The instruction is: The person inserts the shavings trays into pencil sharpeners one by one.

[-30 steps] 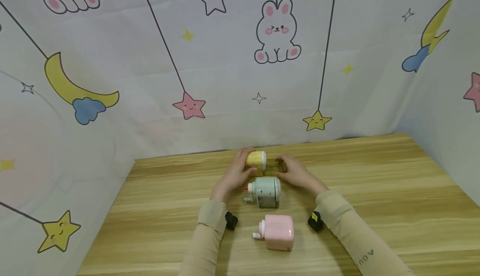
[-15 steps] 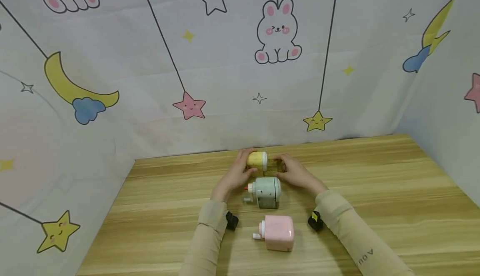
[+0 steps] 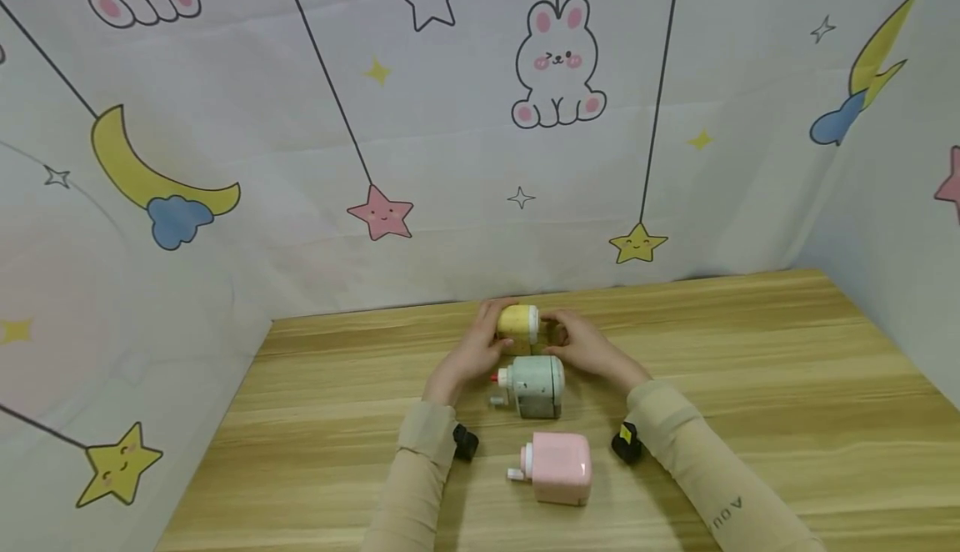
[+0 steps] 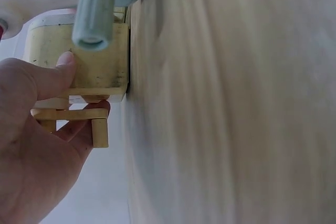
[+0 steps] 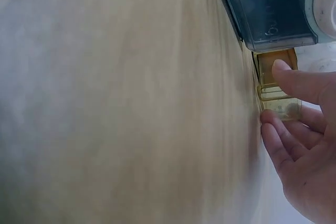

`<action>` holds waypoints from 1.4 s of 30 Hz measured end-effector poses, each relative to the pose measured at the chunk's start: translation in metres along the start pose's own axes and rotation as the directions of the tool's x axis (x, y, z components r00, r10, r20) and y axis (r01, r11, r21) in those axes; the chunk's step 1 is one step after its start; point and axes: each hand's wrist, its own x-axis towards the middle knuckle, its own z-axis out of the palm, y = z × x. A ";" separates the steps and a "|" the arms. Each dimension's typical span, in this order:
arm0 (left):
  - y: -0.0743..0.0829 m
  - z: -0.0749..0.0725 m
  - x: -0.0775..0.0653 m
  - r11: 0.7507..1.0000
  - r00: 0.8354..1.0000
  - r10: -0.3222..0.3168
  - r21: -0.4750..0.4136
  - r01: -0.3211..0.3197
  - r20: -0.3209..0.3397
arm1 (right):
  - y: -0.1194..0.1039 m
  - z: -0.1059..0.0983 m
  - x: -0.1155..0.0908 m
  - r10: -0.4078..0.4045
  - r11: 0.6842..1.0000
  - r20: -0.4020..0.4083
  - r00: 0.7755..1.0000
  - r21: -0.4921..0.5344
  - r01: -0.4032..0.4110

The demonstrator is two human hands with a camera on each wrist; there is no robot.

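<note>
At the back of the table, my left hand [image 3: 474,348] grips a yellow pencil sharpener [image 3: 517,320] by its crank end. Its thumb lies on the yellow body and its palm is behind the crank [image 4: 81,114] in the left wrist view. On the sharpener's other side, my right hand [image 3: 588,345] pinches a see-through yellow shavings drawer [image 5: 283,107] between thumb and fingers. The drawer sits partly in the sharpener's lower part; how deep is hard to tell. A mint-green pencil sharpener [image 3: 536,385] stands just in front of both hands, partly blocking the wrist views.
A pink pencil sharpener [image 3: 561,469] stands nearer on the wooden table [image 3: 322,435], between the forearms, its crank pointing left. Behind the yellow sharpener hangs a white cloth wall [image 3: 450,277] with printed stars and rabbits, close to the table's back edge.
My right hand has moved slightly left with the drawer, and less of the drawer shows beyond the yellow sharpener. The left hand keeps its grip; the green and pink sharpeners stay put.
</note>
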 end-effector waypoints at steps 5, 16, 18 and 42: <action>0.001 0.000 -0.001 1.000 1.000 -0.018 -0.009 0.018 0.015 | 0.003 0.002 0.000 0.037 0.994 0.013 0.999 0.102 -0.038; 0.002 -0.002 0.000 0.999 0.999 -0.040 -0.007 0.040 0.020 | 0.002 0.002 0.001 0.057 0.980 0.030 0.998 0.190 -0.062; 0.003 -0.002 0.000 0.999 0.999 -0.044 -0.009 0.044 0.021 | 0.002 0.002 0.001 0.058 0.980 0.028 0.998 0.188 -0.062; 0.006 -0.001 -0.002 1.000 1.000 -0.024 0.006 0.024 0.007 | -0.002 0.003 0.005 0.080 0.982 0.042 0.996 0.169 -0.086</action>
